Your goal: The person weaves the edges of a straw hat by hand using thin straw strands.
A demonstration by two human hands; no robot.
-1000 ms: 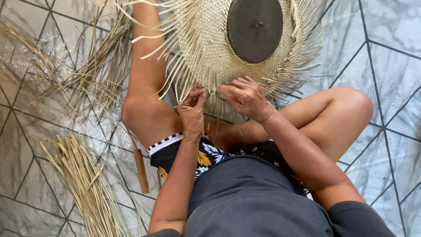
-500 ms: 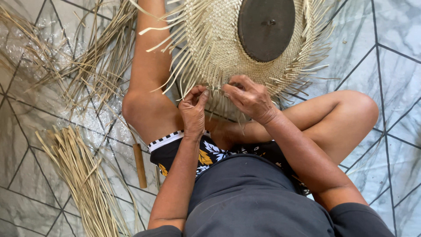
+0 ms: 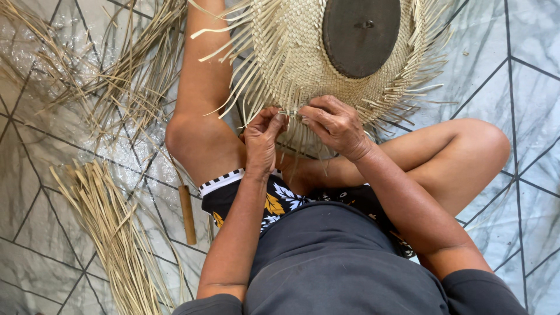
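A round woven straw piece [image 3: 291, 52] with loose strips fringing its rim rests over my legs. A dark round disc [image 3: 360, 36] lies on its middle. My left hand [image 3: 262, 137] and my right hand [image 3: 335, 125] meet at the near rim, each pinching thin straw strips [image 3: 290, 112] between thumb and fingers. The fingertips nearly touch each other. My knees spread to either side on the tiled floor.
A bundle of long straw strips [image 3: 111, 227] lies on the floor at the left. More scattered straw [image 3: 111, 76] lies on clear plastic sheeting at the upper left. A short brown stick [image 3: 187, 214] lies beside my left thigh. Grey tiles [image 3: 519, 76] spread to the right.
The woven piece and disc have shifted slightly rightward and upward in view. Both hands stay at the near rim, fingers working the strips a little.
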